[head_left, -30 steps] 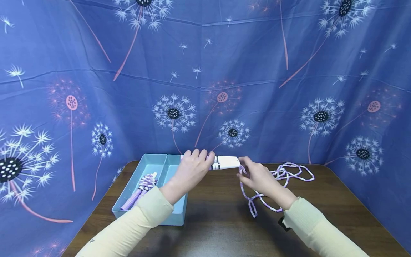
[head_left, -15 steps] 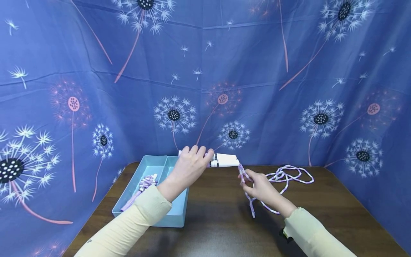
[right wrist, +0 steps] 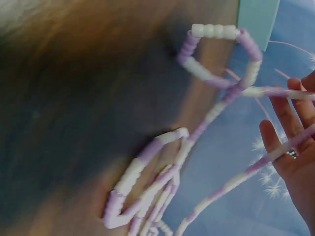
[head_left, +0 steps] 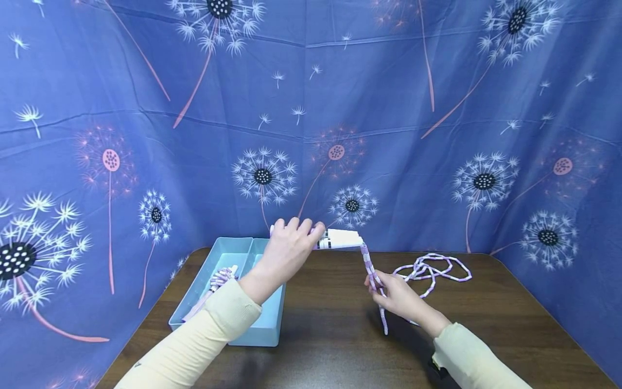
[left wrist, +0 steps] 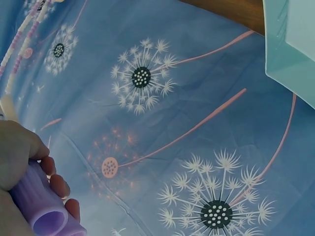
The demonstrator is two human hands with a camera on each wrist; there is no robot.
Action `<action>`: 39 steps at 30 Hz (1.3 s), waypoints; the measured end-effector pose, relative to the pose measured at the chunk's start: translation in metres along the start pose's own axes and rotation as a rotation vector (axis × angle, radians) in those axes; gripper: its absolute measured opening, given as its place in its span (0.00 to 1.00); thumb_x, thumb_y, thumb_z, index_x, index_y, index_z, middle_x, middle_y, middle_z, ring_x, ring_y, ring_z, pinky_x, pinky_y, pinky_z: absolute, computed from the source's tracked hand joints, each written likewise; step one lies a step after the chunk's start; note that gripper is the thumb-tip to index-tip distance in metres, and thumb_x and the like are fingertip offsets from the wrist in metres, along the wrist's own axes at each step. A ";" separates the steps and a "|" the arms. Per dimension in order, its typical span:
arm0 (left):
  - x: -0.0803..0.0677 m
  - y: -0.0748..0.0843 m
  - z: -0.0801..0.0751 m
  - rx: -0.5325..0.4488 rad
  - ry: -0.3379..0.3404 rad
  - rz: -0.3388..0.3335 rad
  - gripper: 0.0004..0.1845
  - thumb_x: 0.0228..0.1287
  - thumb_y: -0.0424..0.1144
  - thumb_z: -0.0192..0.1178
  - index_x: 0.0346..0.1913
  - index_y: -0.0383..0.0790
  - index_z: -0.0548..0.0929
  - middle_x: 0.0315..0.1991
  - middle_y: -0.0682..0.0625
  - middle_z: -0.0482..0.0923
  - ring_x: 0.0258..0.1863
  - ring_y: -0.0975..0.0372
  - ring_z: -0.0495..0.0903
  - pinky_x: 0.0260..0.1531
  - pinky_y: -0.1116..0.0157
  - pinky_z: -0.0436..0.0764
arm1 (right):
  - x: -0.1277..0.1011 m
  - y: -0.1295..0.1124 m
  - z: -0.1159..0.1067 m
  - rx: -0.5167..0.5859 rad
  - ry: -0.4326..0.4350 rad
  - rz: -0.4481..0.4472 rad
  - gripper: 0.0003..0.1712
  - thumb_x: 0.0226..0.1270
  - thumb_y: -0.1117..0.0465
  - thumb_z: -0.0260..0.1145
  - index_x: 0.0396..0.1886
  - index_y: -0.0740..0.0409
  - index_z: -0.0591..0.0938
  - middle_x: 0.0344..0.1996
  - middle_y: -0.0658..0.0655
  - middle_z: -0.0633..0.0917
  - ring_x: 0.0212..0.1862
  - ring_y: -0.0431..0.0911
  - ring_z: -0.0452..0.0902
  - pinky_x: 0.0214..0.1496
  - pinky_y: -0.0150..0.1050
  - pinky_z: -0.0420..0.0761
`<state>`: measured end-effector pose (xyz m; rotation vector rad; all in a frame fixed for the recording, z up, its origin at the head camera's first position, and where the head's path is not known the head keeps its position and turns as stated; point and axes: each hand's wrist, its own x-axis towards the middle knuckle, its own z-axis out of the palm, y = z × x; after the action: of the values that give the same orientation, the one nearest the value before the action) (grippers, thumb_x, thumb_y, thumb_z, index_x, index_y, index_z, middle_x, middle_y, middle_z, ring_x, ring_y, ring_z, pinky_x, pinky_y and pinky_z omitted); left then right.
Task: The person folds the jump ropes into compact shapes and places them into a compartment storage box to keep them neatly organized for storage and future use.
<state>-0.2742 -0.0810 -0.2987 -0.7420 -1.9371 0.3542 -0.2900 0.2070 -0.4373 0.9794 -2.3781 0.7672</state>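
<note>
While raised, left hand grip clasps handles | right hand grip pinches rope

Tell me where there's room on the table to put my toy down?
The near table edge, between the two sleeves, is bare wood. So is the right side, in front of the beaded rope pile. It's crowded at the left, where the blue tray sits, and mid-table, where the hands work.
</note>
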 end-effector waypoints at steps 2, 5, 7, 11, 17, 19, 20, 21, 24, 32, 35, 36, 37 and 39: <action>0.001 -0.001 -0.001 -0.003 0.006 -0.024 0.09 0.62 0.37 0.55 0.46 0.47 0.74 0.28 0.51 0.73 0.24 0.57 0.73 0.20 0.63 0.63 | -0.003 0.004 0.001 -0.010 -0.010 0.003 0.12 0.50 0.70 0.67 0.34 0.53 0.78 0.24 0.39 0.80 0.26 0.31 0.72 0.28 0.30 0.73; 0.002 -0.004 -0.001 -0.019 0.005 -0.063 0.14 0.57 0.41 0.61 0.46 0.46 0.74 0.28 0.51 0.74 0.25 0.56 0.74 0.21 0.62 0.64 | -0.008 0.008 0.003 -0.017 -0.014 0.009 0.10 0.53 0.69 0.66 0.33 0.52 0.78 0.25 0.41 0.82 0.28 0.30 0.73 0.30 0.33 0.76; 0.001 -0.005 -0.001 -0.030 -0.006 -0.085 0.17 0.55 0.44 0.63 0.46 0.45 0.74 0.29 0.50 0.75 0.26 0.55 0.74 0.21 0.62 0.65 | -0.009 0.008 0.004 0.001 -0.023 0.019 0.06 0.59 0.67 0.64 0.32 0.52 0.77 0.25 0.44 0.83 0.28 0.32 0.76 0.29 0.33 0.76; -0.001 -0.006 0.001 -0.030 -0.035 -0.109 0.13 0.59 0.41 0.58 0.47 0.44 0.74 0.30 0.49 0.76 0.26 0.55 0.75 0.21 0.61 0.65 | -0.010 0.006 0.003 0.035 -0.060 0.039 0.07 0.70 0.68 0.52 0.32 0.54 0.74 0.23 0.46 0.82 0.26 0.38 0.77 0.27 0.31 0.75; -0.005 -0.010 0.005 -0.014 -0.003 -0.134 0.08 0.64 0.35 0.48 0.44 0.44 0.74 0.27 0.48 0.75 0.24 0.54 0.74 0.20 0.61 0.64 | -0.010 0.000 -0.003 0.001 -0.090 0.039 0.08 0.71 0.68 0.50 0.31 0.53 0.68 0.16 0.42 0.72 0.20 0.30 0.67 0.23 0.28 0.69; -0.006 -0.013 0.006 -0.008 0.003 -0.143 0.07 0.64 0.34 0.49 0.43 0.44 0.74 0.27 0.48 0.74 0.23 0.54 0.74 0.19 0.60 0.64 | -0.010 0.001 -0.004 -0.020 -0.075 0.037 0.08 0.69 0.66 0.55 0.30 0.51 0.68 0.16 0.39 0.68 0.20 0.28 0.63 0.21 0.27 0.67; -0.006 -0.015 0.007 -0.004 0.001 -0.149 0.07 0.64 0.34 0.49 0.43 0.44 0.74 0.27 0.48 0.74 0.23 0.53 0.74 0.19 0.60 0.65 | -0.010 0.001 -0.005 -0.027 -0.068 0.034 0.08 0.67 0.66 0.57 0.30 0.51 0.69 0.16 0.38 0.67 0.20 0.27 0.61 0.21 0.27 0.66; -0.007 -0.016 0.008 -0.003 -0.003 -0.155 0.07 0.63 0.33 0.50 0.43 0.44 0.74 0.27 0.48 0.74 0.24 0.53 0.74 0.19 0.60 0.65 | -0.010 0.001 -0.006 -0.035 -0.063 0.032 0.08 0.66 0.65 0.59 0.30 0.50 0.70 0.17 0.37 0.66 0.20 0.27 0.61 0.21 0.27 0.65; -0.009 -0.021 0.009 -0.004 -0.018 -0.171 0.09 0.61 0.32 0.54 0.44 0.44 0.75 0.28 0.47 0.75 0.24 0.53 0.74 0.19 0.59 0.66 | -0.011 0.004 -0.008 -0.041 -0.059 0.028 0.08 0.60 0.66 0.64 0.31 0.49 0.74 0.20 0.36 0.70 0.22 0.28 0.61 0.22 0.28 0.66; -0.014 -0.030 0.011 -0.008 -0.048 -0.191 0.13 0.58 0.32 0.59 0.46 0.42 0.75 0.29 0.46 0.76 0.25 0.53 0.75 0.20 0.59 0.66 | -0.014 0.007 -0.012 0.005 -0.114 0.022 0.08 0.66 0.67 0.58 0.28 0.53 0.73 0.17 0.44 0.75 0.22 0.27 0.64 0.22 0.27 0.67; -0.015 -0.032 0.012 -0.009 -0.058 -0.196 0.13 0.57 0.33 0.60 0.46 0.41 0.75 0.29 0.46 0.76 0.24 0.53 0.75 0.20 0.60 0.66 | -0.012 0.003 -0.015 -0.012 -0.106 0.015 0.09 0.68 0.68 0.54 0.27 0.54 0.71 0.17 0.44 0.74 0.22 0.27 0.63 0.22 0.27 0.66; -0.016 -0.033 0.012 -0.010 -0.063 -0.199 0.13 0.57 0.33 0.60 0.46 0.41 0.75 0.29 0.46 0.76 0.24 0.52 0.75 0.20 0.60 0.66 | -0.011 0.002 -0.016 -0.021 -0.103 0.019 0.09 0.69 0.68 0.53 0.27 0.55 0.70 0.17 0.43 0.73 0.21 0.27 0.63 0.22 0.27 0.66; -0.016 -0.034 0.012 -0.012 -0.066 -0.204 0.13 0.57 0.33 0.59 0.46 0.41 0.74 0.29 0.46 0.76 0.25 0.52 0.75 0.20 0.59 0.66 | -0.010 0.000 -0.018 -0.026 -0.101 0.028 0.09 0.69 0.68 0.52 0.28 0.55 0.70 0.17 0.43 0.72 0.21 0.28 0.62 0.22 0.27 0.65; -0.017 -0.035 0.013 -0.014 -0.073 -0.210 0.13 0.56 0.32 0.59 0.46 0.41 0.74 0.29 0.46 0.76 0.25 0.52 0.76 0.20 0.59 0.66 | -0.007 -0.004 -0.023 -0.026 -0.102 0.042 0.09 0.70 0.68 0.51 0.28 0.54 0.69 0.17 0.42 0.72 0.21 0.28 0.62 0.22 0.27 0.65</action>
<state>-0.2922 -0.1177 -0.2978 -0.5340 -2.0659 0.2411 -0.2785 0.2226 -0.4231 0.9827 -2.4966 0.7155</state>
